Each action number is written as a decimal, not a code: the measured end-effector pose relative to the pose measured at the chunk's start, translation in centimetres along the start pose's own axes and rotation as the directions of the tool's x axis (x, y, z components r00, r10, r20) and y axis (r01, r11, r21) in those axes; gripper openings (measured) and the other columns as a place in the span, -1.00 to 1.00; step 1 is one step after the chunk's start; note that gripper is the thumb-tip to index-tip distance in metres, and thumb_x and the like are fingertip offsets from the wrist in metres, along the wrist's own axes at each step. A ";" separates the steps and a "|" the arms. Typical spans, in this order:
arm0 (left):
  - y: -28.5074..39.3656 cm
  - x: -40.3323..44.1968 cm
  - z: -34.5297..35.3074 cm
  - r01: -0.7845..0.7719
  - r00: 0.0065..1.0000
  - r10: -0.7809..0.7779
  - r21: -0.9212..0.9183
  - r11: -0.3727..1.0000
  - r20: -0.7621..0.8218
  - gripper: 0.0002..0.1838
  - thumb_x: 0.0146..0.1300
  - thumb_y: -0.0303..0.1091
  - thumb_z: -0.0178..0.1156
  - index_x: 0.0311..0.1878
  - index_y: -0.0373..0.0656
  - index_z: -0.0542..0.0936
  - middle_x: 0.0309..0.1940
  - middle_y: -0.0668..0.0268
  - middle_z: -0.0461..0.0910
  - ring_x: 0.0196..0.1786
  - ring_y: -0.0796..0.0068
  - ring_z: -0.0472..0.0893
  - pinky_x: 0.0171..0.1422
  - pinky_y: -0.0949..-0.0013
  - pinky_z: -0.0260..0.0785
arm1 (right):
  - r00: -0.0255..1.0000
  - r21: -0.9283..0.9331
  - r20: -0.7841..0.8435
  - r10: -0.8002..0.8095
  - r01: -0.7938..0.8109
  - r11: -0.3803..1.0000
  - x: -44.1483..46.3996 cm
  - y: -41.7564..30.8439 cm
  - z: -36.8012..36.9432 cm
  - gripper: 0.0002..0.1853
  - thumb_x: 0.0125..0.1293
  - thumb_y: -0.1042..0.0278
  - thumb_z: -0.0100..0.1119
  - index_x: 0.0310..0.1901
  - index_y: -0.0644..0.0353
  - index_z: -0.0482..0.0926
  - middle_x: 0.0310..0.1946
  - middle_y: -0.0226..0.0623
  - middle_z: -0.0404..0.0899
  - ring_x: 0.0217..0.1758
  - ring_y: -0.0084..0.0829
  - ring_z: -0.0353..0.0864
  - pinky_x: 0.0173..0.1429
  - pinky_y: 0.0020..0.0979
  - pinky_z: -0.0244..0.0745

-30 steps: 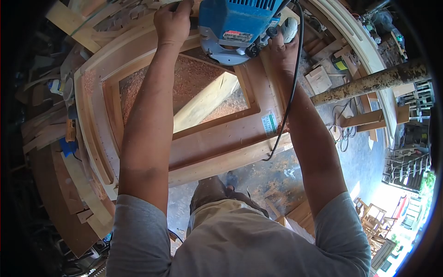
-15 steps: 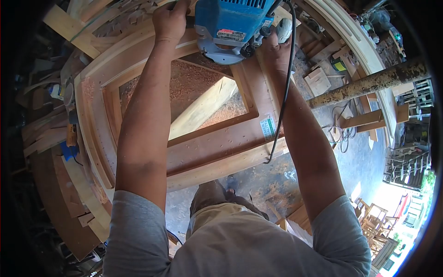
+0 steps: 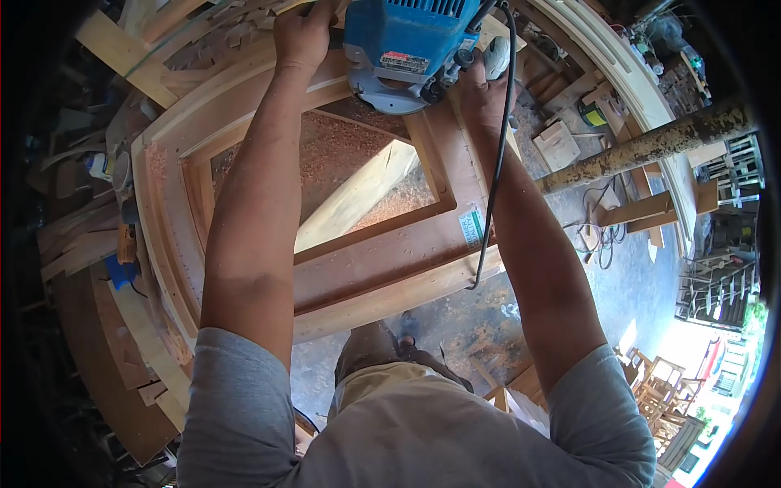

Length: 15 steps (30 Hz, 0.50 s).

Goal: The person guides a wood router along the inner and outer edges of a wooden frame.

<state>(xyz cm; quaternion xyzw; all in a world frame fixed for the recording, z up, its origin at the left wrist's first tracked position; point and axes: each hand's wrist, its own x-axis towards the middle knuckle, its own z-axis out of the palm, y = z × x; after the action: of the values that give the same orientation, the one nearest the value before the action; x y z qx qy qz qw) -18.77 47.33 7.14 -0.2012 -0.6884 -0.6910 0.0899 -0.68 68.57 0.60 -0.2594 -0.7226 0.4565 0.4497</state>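
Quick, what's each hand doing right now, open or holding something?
Left hand: partly cut off by the top edge; grip cannot be told.
Right hand: closed on the pale grey rounded handle of the blue, boxy power tool.

At the top, the tool [image 3: 403,32] is cased in blue plastic, with a smooth metal base [image 3: 374,95]. The panel [image 3: 366,267] underneath is made of smooth wood. At the right, the pole [image 3: 651,150] is covered in rough, patchy paint. The sleeves [image 3: 236,382] are made of matt grey cloth.

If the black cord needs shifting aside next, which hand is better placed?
Probably the right hand: the black cord runs close beside it, while the left hand is on the blue router's opposite side.
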 end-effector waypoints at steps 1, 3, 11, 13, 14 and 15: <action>0.1 0.1 0.1 -0.002 1.000 0.002 -0.002 1.000 0.001 -0.60 0.29 -0.12 0.29 -0.32 -0.37 0.74 -0.45 0.24 0.71 -0.41 0.44 0.67 -0.26 0.35 0.52 | 1.000 0.000 -0.002 -0.002 0.002 1.000 0.0 0.1 0.1 -0.34 0.26 -0.33 0.26 -0.01 0.21 0.61 -0.23 0.00 0.73 -0.07 0.02 0.74 0.07 -0.12 0.58; 0.0 0.3 0.2 0.066 0.997 -0.062 -0.080 0.995 0.044 -0.62 0.29 -0.15 0.29 -0.32 -0.38 0.74 -0.46 0.24 0.70 -0.44 0.45 0.67 -0.32 0.37 0.53 | 0.999 0.033 -0.007 0.041 -0.040 0.999 0.0 0.1 0.2 -0.35 0.25 -0.32 0.27 -0.04 0.22 0.60 -0.24 0.01 0.72 -0.08 0.02 0.74 0.06 -0.12 0.58; -0.3 0.5 0.2 -0.003 0.999 0.005 -0.047 0.999 0.050 -0.62 0.29 -0.15 0.28 -0.34 -0.37 0.73 -0.48 0.23 0.69 -0.44 0.46 0.66 -0.31 0.36 0.53 | 1.000 0.038 0.009 0.026 -0.026 0.999 -0.1 -0.3 -0.1 -0.33 0.26 -0.33 0.26 0.01 0.23 0.60 -0.23 -0.01 0.74 -0.06 -0.02 0.75 0.09 -0.14 0.58; -0.4 0.4 0.1 0.064 0.997 -0.058 -0.113 0.992 0.058 -0.62 0.29 -0.15 0.28 -0.35 -0.36 0.73 -0.48 0.23 0.69 -0.44 0.47 0.65 -0.30 0.36 0.52 | 0.999 0.015 0.022 0.037 -0.038 0.999 -0.1 -0.4 -0.3 -0.33 0.26 -0.33 0.27 0.02 0.22 0.60 -0.22 -0.02 0.74 -0.06 -0.03 0.75 0.09 -0.15 0.58; -0.4 0.3 -0.1 0.025 0.999 -0.024 -0.030 0.999 0.039 -0.62 0.28 -0.14 0.28 -0.36 -0.36 0.73 -0.49 0.24 0.69 -0.43 0.47 0.65 -0.30 0.37 0.50 | 0.999 0.013 0.013 0.037 -0.037 0.999 -0.1 -0.4 -0.3 -0.33 0.26 -0.33 0.28 0.02 0.22 0.60 -0.22 -0.03 0.74 -0.06 -0.04 0.75 0.09 -0.15 0.58; -0.2 0.3 -0.2 -0.013 1.000 0.012 0.053 0.998 0.022 -0.62 0.28 -0.14 0.28 -0.37 -0.36 0.73 -0.49 0.25 0.69 -0.43 0.47 0.65 -0.31 0.37 0.49 | 0.999 0.011 0.004 0.036 -0.036 0.999 -0.1 -0.2 -0.2 -0.33 0.26 -0.33 0.28 0.03 0.21 0.60 -0.21 -0.05 0.75 -0.06 -0.06 0.75 0.10 -0.16 0.58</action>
<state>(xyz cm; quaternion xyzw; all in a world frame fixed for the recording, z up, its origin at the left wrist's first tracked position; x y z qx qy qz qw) -19.11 47.13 7.07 -0.2106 -0.7063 -0.6696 0.0922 -0.43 68.51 0.80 -0.2689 -0.7160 0.4690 0.4417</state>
